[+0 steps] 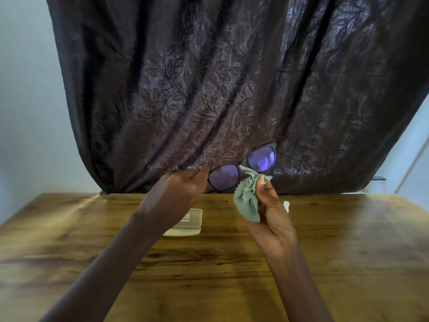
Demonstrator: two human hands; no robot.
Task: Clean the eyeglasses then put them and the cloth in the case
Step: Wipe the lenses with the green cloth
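Dark-framed eyeglasses point(243, 167) with purple-tinted lenses are held up above the table, tilted with the right lens higher. My left hand point(178, 189) grips the frame at the left lens end. My right hand point(270, 205) holds a green cloth point(248, 198), whose top is pressed against the bridge and lower edge of the right lens. The pale case point(189, 223) lies on the wooden table point(336, 240) below my left wrist, partly hidden by my left forearm; whether it is open is unclear.
A dark leaf-patterned curtain point(232, 77) hangs behind the table's far edge. A small white object point(286, 205) peeks out behind my right hand. Pale walls show at left and right.
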